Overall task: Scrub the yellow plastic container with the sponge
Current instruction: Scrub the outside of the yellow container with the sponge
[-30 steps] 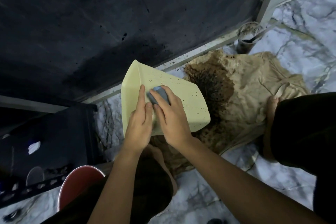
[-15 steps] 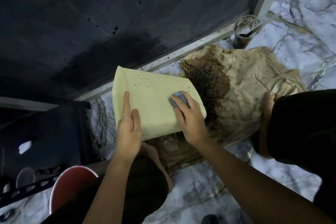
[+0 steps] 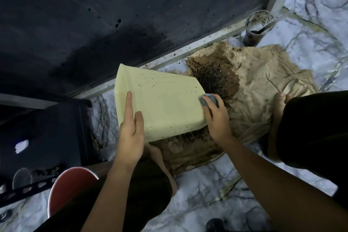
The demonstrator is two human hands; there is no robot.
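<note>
The yellow plastic container (image 3: 162,103) lies tilted on its side above a stained cloth, its outer wall facing me and dotted with dark specks. My left hand (image 3: 130,130) grips its near left edge, index finger stretched up along the wall. My right hand (image 3: 216,117) holds a blue-grey sponge (image 3: 208,99) pressed at the container's right edge near the base. The container's inside is hidden.
A beige cloth (image 3: 259,88) with a dark brown dirt stain covers the marble floor (image 3: 207,184). A dirty cup (image 3: 257,29) stands by the metal door frame. A red bowl (image 3: 67,186) sits lower left beside a dark rack. My knees and bare feet flank the cloth.
My right hand slid the sponge from the middle of the container's wall rightward to its right edge. My left hand shifted lower along the left edge. The container turned slightly.
</note>
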